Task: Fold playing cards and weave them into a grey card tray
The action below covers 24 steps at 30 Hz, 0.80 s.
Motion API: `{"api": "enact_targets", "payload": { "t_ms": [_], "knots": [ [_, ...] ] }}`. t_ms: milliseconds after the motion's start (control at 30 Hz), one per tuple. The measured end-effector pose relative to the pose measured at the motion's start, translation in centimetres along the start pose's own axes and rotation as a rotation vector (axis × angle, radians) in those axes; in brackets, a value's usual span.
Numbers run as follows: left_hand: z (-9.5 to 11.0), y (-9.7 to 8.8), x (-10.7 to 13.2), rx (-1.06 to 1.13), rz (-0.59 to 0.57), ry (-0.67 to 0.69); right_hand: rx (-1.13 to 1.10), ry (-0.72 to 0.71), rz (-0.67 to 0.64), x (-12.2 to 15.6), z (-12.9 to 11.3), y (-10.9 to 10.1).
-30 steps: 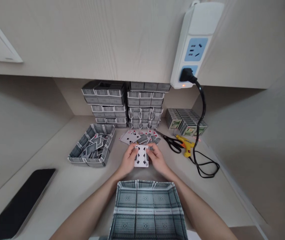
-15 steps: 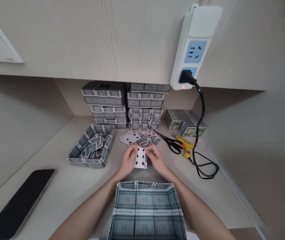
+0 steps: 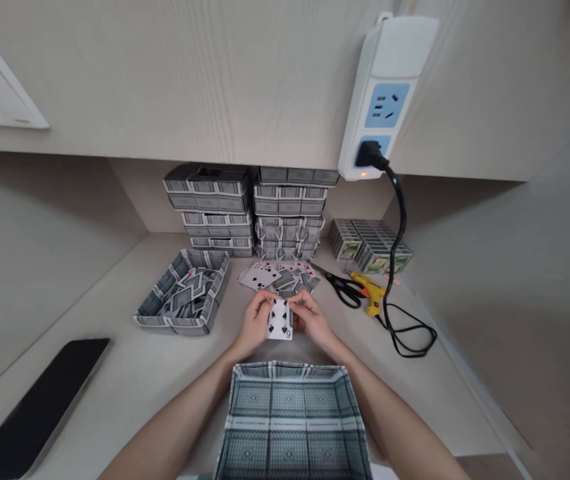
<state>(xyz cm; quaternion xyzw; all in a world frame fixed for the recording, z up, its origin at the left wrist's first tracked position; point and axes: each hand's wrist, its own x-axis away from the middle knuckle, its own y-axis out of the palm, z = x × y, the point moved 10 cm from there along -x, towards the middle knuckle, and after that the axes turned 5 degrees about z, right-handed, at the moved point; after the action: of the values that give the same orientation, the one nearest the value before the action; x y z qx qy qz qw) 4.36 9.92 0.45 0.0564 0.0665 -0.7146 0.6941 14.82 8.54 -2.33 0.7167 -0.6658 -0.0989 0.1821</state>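
Between my two hands is a playing card [image 3: 279, 321], a six of spades held face up. My left hand [image 3: 255, 323] grips its left side, thumb on top. At its upper right, my right hand [image 3: 312, 319] pinches the edge, with a bit of grey card back showing there; whether that is a fold or a second card I cannot tell. Just beyond my fingers lie loose playing cards [image 3: 261, 274], some face up, others grey-backed. Nearest my body, below my hands, stands a box made of playing cards [image 3: 289, 424], its inside facing me.
A card-made tray [image 3: 195, 327] with many small card pieces sits left, a black phone-like slab [image 3: 39, 407] nearer. Card boxes [image 3: 289, 200] are stacked behind. Scissors [image 3: 347, 293], a yellow glue gun [image 3: 372, 291], packed decks [image 3: 375, 243] and a plugged-in power strip [image 3: 389, 100] are right.
Both hands have shifted slightly down towards me with the card. My fingers are now closer together over its top edge. The other things stay in place.
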Motion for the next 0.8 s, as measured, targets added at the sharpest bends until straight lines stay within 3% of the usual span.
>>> {"api": "enact_targets", "payload": {
  "t_ms": [167,333,433,800],
  "knots": [
    [-0.1,0.0,-0.1,-0.009,0.000,-0.026,-0.074,0.105,-0.131,0.4,0.2,1.1],
    [-0.2,0.6,0.2,0.010,-0.051,-0.089,-0.035,0.367,-0.256,1.1,2.5,2.3],
    [-0.1,1.1,0.6,-0.002,-0.102,-0.087,0.001,0.437,-0.274,1.3,3.6,2.2],
    [0.4,1.1,0.6,-0.089,-0.139,0.017,0.030,0.425,-0.304,1.7,2.8,1.7]
  ]
}}
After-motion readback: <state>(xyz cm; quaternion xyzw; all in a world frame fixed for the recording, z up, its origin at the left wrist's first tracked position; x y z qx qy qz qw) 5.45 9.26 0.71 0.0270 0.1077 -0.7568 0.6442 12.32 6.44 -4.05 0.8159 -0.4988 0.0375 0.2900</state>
